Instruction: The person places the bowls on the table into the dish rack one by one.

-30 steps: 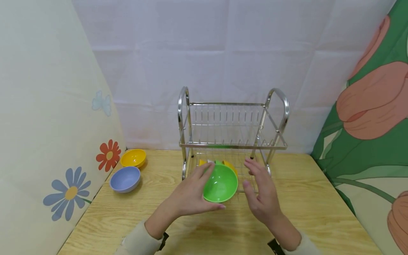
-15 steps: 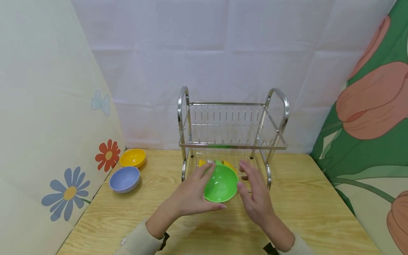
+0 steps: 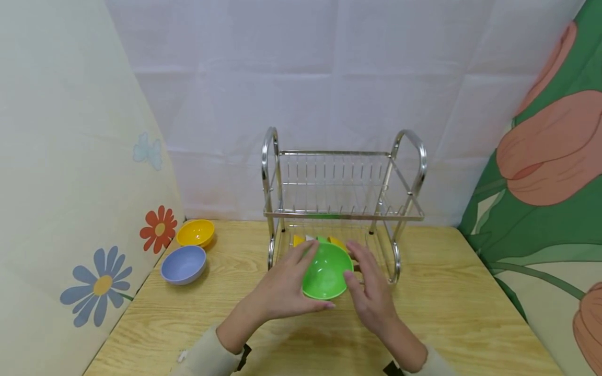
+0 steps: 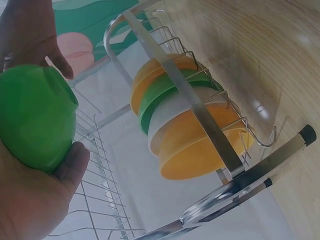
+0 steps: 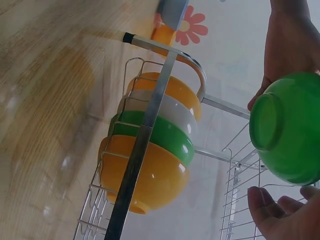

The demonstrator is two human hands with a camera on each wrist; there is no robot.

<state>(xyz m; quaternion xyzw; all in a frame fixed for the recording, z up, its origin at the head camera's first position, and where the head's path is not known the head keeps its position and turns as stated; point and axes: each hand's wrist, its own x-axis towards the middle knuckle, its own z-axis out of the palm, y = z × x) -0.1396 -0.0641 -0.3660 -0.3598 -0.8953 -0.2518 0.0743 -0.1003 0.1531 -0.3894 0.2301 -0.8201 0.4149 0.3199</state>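
Note:
A green bowl is held up in front of the metal dish rack, its inside facing me in the head view. My left hand grips it from the left, thumb below and fingers along the side. At the bowl's right rim is my right hand, fingers extended; in the right wrist view a small gap shows between its fingertips and the bowl. On the rack's lower tier several bowls stand on edge in a row: an orange-yellow bowl, a green one, a white one and another orange-yellow one.
A yellow bowl and a blue bowl stand side by side on the wooden table at the left. A white cloth hangs behind the rack, and flowered panels flank both sides.
My right hand has moved left, closer to the green bowl's rim. The left hand and the bowl have barely shifted.

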